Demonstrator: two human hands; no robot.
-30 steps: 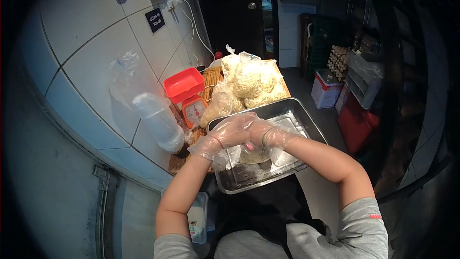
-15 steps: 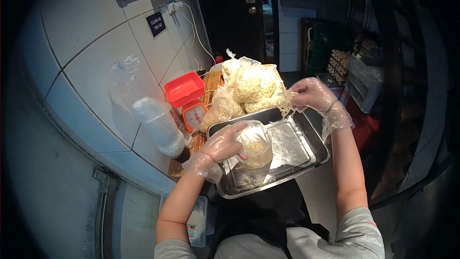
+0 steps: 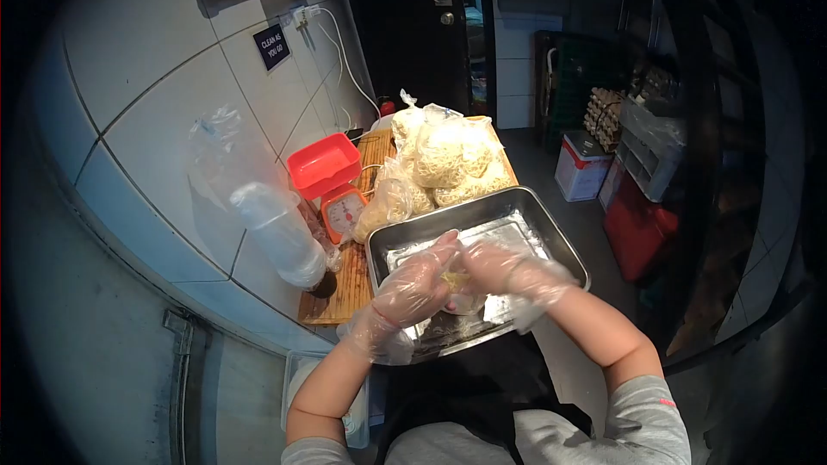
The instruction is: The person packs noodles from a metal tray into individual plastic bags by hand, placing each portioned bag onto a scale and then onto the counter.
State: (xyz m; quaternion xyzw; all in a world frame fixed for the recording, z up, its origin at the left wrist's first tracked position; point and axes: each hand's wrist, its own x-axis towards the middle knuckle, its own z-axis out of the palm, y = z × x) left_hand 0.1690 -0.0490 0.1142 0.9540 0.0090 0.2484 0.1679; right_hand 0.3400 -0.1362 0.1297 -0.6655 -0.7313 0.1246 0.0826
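Observation:
Both hands wear clear plastic gloves and meet above a metal tray (image 3: 564, 250). My left hand (image 3: 413, 284) is wrapped round a small clear bag (image 3: 466, 303) with pale noodles in it. Close against the bag's mouth is my right hand (image 3: 500, 269), blurred by motion, so its fingertips and anything in them cannot be made out. Past the tray's far rim, several clear bags of pale noodles (image 3: 444, 155) are piled on a wooden board.
An orange scale (image 3: 344, 213) with a red pan (image 3: 325, 165) stands left of the noodle bags. A roll of plastic bags (image 3: 280, 237) leans by the tiled wall. Right, on the floor, are a white box (image 3: 582, 168) and a red container (image 3: 637, 228).
My right hand has come from the noodle pile's right side, where it held noodles, down and left to the small bag. My left hand still holds the bag, now lower.

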